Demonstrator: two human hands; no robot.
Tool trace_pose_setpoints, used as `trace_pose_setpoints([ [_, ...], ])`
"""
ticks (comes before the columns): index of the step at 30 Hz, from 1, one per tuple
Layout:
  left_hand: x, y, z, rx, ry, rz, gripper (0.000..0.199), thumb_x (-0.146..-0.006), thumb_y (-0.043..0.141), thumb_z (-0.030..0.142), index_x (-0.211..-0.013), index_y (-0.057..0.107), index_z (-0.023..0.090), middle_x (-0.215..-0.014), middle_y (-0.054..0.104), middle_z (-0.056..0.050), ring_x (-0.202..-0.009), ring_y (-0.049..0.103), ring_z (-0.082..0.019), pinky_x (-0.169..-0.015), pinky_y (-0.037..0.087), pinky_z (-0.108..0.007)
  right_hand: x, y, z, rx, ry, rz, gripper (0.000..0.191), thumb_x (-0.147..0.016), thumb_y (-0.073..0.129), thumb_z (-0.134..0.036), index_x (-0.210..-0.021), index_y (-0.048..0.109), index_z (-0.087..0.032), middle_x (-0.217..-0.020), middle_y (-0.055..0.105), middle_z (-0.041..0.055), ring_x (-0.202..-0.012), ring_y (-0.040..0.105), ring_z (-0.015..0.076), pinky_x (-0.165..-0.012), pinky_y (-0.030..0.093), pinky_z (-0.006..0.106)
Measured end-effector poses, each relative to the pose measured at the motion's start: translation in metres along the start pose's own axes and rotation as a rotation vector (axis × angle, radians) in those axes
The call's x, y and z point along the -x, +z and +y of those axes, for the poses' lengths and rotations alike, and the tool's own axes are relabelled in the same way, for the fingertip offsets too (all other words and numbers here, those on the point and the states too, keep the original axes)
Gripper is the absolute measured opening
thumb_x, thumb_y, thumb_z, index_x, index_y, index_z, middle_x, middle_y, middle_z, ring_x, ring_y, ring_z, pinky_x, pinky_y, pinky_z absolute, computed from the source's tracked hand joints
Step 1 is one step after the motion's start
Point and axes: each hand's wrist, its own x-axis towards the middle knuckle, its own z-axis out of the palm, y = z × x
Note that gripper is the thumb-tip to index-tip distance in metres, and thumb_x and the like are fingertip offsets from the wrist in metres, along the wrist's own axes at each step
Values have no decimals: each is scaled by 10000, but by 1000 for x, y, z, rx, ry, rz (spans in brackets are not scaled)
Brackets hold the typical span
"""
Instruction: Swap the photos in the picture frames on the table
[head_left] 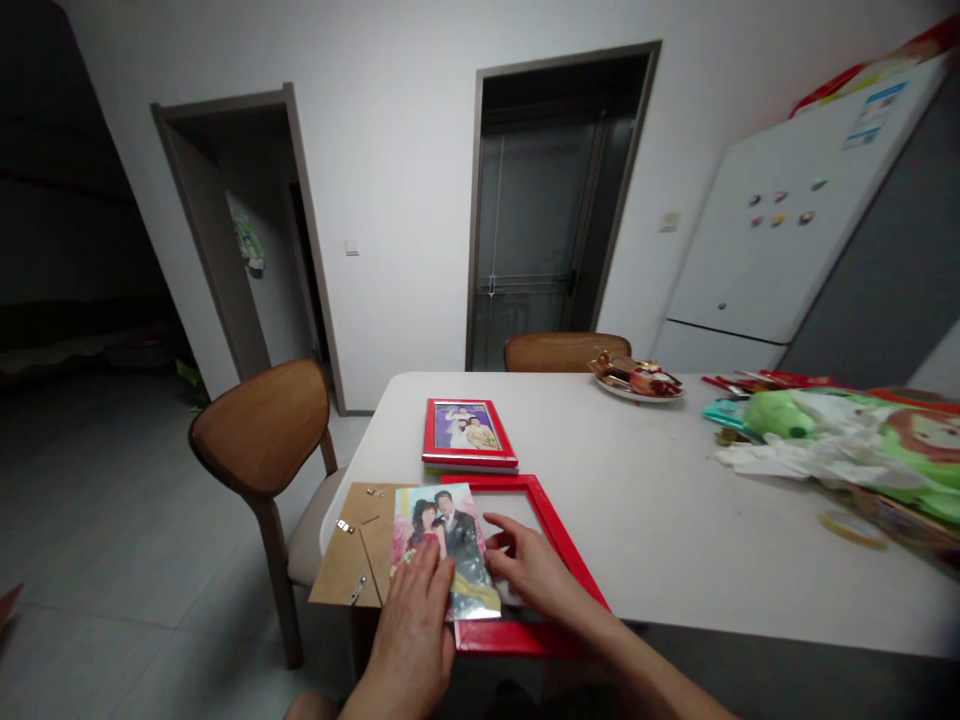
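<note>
A glossy photo [459, 545] of a couple lies across a brown backing board [379, 530] and the left part of an empty red picture frame [555, 520]. My left hand [420, 600] rests flat on the photo's lower left, fingers stretched out. At the photo's right edge is my right hand [529, 565], over the frame's opening. Its thumb and forefinger are apart, and I see nothing between them; the other fingers are partly hidden. Metal clips show on the board, which reaches the table's left edge.
Behind the red frame lies a framed photo [469, 430] with a red border. A plate of wrapped items [637, 378] stands at the far edge of the white table [637, 480]. To the right are a green plush-looking item [787, 415], crumpled white material and a tape roll [853, 530]. A wooden chair [262, 430] stands left.
</note>
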Motion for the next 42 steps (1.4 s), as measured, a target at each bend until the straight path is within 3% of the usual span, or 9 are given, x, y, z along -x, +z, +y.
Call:
trace_pose_setpoints([
  [4, -11, 6, -13, 58, -6, 148, 583, -609, 356, -6, -1174, 445, 106, -1278, 394, -154, -1190, 330, -261, -952, 311, -475, -8, 21, -29, -320, -71, 67, 479, -677, 491, -216, -1150, 444, -153, -800, 608, 34, -635, 553, 123, -574, 444, 245],
  [7, -15, -11, -22, 265, -33, 351, 528, -671, 330, 24, -1169, 455, 149, -1223, 477, -92, -1147, 403, -203, -963, 325, -402, -8, 22, -58, -566, -106, 78, 488, -707, 490, -271, -1174, 398, -164, -867, 586, 42, -664, 559, 119, -598, 450, 253],
  [12, -17, -48, -9, 787, -370, 571, 327, -747, 462, 266, -1034, 560, 143, -997, 631, -75, -970, 552, -248, -869, 415, -378, 0, 28, -69, -686, 41, 5, 435, -682, 538, -303, -1079, 483, -137, -848, 590, 55, -652, 570, 120, -576, 435, 248],
  [15, -19, -45, 9, 1230, -553, 586, 396, -717, 517, 364, -1015, 556, 107, -877, 665, -80, -851, 603, -255, -765, 471, -362, 3, 34, -53, -851, 230, -51, 362, -689, 531, -342, -987, 527, -136, -750, 608, 47, -579, 562, 109, -523, 422, 233],
  [20, -23, -23, 30, 1569, -520, 447, 464, -673, 593, 355, -1062, 526, 112, -1034, 613, -106, -970, 551, -241, -846, 420, -330, 3, 11, -31, -1059, 170, 136, 291, -679, 504, -283, -950, 543, -184, -837, 653, 47, -679, 601, 149, -593, 465, 254],
  [24, -21, -19, 26, 1427, -474, 350, 639, -681, 566, 320, -1229, 331, 91, -1236, 444, -168, -1123, 426, -243, -940, 331, -360, 0, -32, -13, -786, 286, 161, 441, -680, 450, -193, -1119, 483, -175, -765, 674, 40, -601, 613, 162, -544, 472, 271],
  [28, -15, -13, 26, 997, -387, 170, 548, -683, 506, 225, -1194, 383, 68, -1249, 426, -169, -1157, 383, -237, -980, 283, -381, -6, -59, 8, -538, 356, 142, 525, -692, 402, -157, -1217, 403, -142, -687, 676, 45, -525, 604, 156, -502, 464, 259],
  [35, -7, 4, 38, 388, -54, -71, 500, -647, 506, 133, -1136, 464, 33, -1289, 356, -199, -1210, 287, -283, -999, 250, -455, -26, -49, 34, -257, 270, 195, 501, -669, 382, -156, -1158, 482, -103, -720, 678, 54, -542, 598, 139, -480, 435, 206],
  [42, -5, 2, 34, 233, 30, -120, 458, -695, 528, 163, -1134, 458, 53, -1275, 382, -193, -1202, 307, -272, -982, 278, -474, -28, -48, 38, 27, 200, 221, 459, -658, 381, -164, -1081, 550, -104, -774, 674, 53, -658, 605, 155, -586, 427, 210],
])
